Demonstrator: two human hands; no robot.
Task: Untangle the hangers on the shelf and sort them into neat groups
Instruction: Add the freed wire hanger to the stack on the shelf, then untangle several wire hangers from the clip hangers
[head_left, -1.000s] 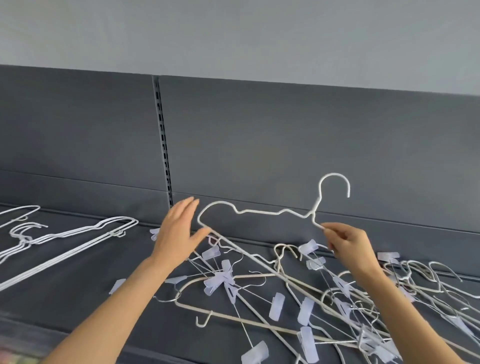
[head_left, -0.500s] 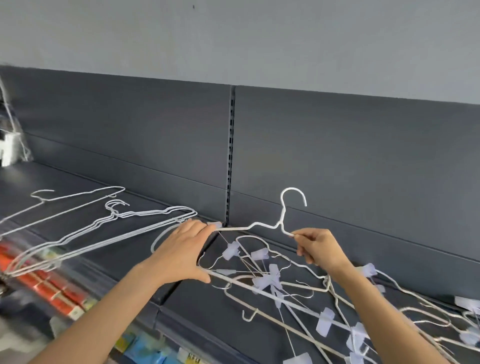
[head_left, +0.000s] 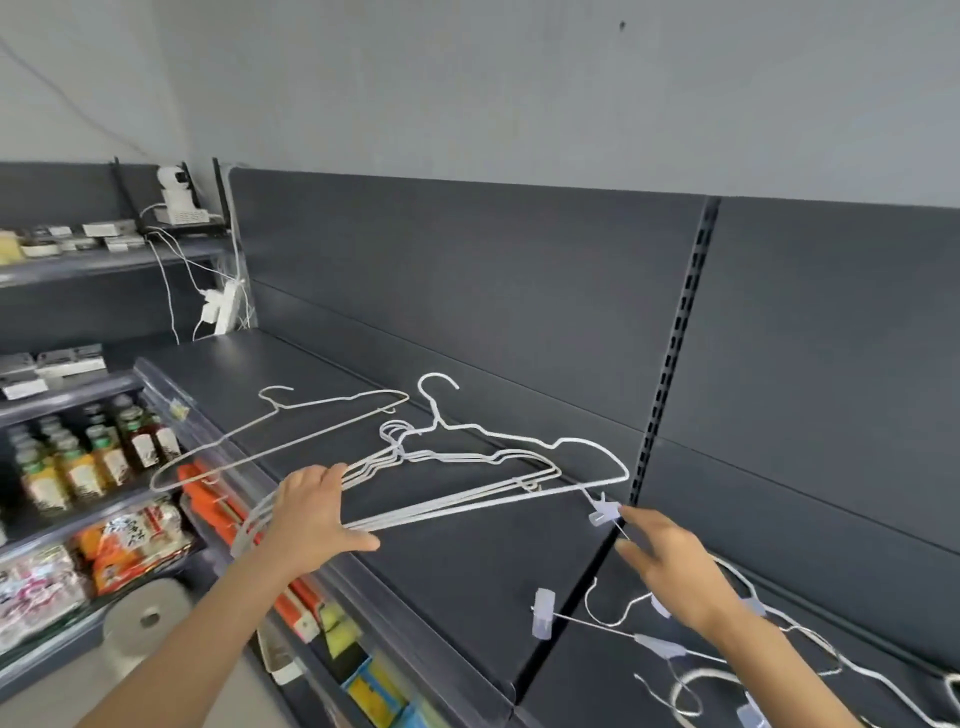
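Left hand (head_left: 317, 517): gripping white hanger (head_left: 524, 441), over stacked hangers (head_left: 467, 486).
Right hand (head_left: 670, 566): fingers spread, empty.
Tangle (head_left: 727, 670): 5 o'clock on shelf (head_left: 467, 571).

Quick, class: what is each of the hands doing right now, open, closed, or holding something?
Left hand: closed on the white wire hanger.
Right hand: open, holding nothing, fingers beside a clip.

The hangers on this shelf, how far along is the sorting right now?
Partly done. A small stack of plain hangers lies grouped on the shelf, with one more hanger lying apart behind it. In hand: the left hand is on the stack's near end, while the right hand hangs open. Left: the tangle of clip hangers at the right looks unsorted.
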